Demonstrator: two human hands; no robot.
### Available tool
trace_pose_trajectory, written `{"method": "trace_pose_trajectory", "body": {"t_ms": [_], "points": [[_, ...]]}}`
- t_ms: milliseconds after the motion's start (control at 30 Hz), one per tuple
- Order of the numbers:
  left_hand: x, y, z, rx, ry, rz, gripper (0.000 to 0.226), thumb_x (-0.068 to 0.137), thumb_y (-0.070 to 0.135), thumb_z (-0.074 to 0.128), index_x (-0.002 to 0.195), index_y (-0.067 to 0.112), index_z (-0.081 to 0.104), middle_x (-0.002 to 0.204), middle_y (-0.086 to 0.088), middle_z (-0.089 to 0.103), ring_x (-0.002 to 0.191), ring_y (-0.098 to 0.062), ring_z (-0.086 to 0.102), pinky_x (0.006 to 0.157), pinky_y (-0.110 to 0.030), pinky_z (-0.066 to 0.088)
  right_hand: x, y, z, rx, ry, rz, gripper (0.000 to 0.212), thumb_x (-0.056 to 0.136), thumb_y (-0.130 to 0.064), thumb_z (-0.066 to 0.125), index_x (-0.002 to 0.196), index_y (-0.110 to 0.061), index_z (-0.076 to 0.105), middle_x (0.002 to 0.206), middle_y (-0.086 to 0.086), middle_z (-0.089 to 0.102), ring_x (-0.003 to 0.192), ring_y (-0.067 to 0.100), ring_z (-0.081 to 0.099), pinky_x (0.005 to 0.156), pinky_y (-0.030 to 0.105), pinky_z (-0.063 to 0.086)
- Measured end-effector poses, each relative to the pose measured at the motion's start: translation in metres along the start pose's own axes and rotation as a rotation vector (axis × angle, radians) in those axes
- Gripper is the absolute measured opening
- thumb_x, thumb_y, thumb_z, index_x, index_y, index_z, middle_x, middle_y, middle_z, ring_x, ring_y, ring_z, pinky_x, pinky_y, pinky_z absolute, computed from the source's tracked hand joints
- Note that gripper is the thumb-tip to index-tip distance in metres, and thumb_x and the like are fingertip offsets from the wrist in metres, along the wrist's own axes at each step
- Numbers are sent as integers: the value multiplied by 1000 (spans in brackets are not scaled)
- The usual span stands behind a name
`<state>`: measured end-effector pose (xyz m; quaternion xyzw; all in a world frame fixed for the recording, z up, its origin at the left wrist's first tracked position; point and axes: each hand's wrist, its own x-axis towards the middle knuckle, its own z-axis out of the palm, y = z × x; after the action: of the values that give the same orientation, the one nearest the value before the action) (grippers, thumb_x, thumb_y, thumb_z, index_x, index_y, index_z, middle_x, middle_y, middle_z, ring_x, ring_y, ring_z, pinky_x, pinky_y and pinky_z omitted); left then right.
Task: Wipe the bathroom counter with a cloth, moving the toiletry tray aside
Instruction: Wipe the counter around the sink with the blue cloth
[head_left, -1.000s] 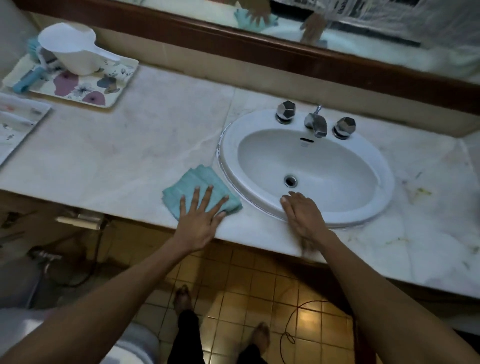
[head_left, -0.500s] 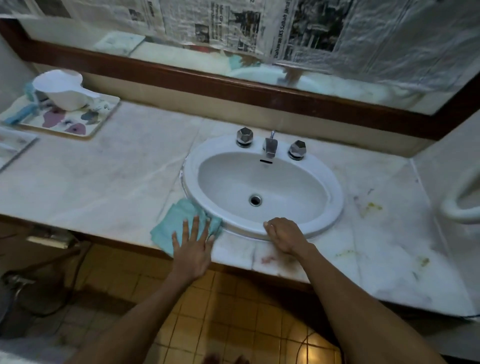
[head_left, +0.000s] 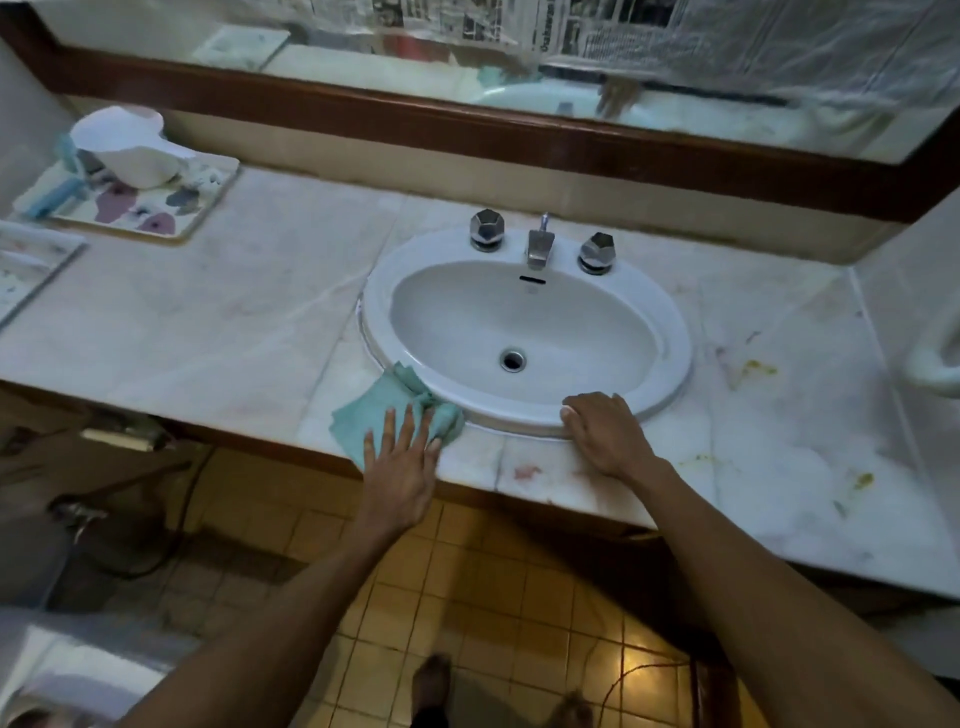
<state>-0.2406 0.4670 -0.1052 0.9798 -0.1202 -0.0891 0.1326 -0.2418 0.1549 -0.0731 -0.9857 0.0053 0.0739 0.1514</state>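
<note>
Nearest the onlooker, square yellowish floor tiles (head_left: 467, 587) showed beneath the counter's front edge. The left hand (head_left: 400, 470) lay flat, fingers spread, pressing a teal cloth (head_left: 374, 410) onto the marble counter (head_left: 218, 322) at its front lip; the cloth's right corner was bunched against the sink (head_left: 670, 322) rim. The right hand (head_left: 605, 431) rested palm-down with fingers curled over the near rim of the oval white basin, holding nothing. Left of the sink a broad, bare stretch of pale veined marble lay open; right of it the surface carried small yellowish stains (head_left: 758, 370). Behind the bowl stood two faceted metal tap handles flanking a short spout (head_left: 539, 248). The toiletry tray (head_left: 208, 208), rectangular with a floral print, sat at the far-left corner against the backsplash, bearing a white scoop-shaped jug (head_left: 130, 150). Newspaper (head_left: 519, 26) covered the mirror above; its print was unreadable.
</note>
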Motion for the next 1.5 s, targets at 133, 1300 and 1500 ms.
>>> {"method": "trace_pose_trajectory", "body": {"t_ms": [133, 1300, 1500], "points": [[-28, 56, 28, 12, -27, 175, 53, 105, 47, 10, 156, 35, 2, 164, 8, 5, 152, -19, -8, 123, -52, 3, -1, -3, 1, -46, 42, -34, 47, 101, -37, 20, 101, -13, 61, 99, 9, 64, 100, 30, 53, 101, 46, 35], [-29, 183, 57, 50, -88, 261, 59, 102, 53, 5, 158, 35, -1, 166, 2, 7, 153, -18, -5, 123, -50, 8, -147, 204, -3, 223, 155, 178, 56, 105, -36, 35, 154, -12, 27, 165, 7, 14, 153, 19, 10, 124, 34, 6], [-18, 303, 94, -36, -48, 160, 56, 105, 46, 13, 158, 32, 8, 165, 9, -1, 153, -22, -6, 121, -52, -2, -151, 205, 12, 154, 282, 164, 56, 104, -38, 33, 155, -14, 27, 165, 3, 18, 153, 16, 11, 124, 32, 5]]}}
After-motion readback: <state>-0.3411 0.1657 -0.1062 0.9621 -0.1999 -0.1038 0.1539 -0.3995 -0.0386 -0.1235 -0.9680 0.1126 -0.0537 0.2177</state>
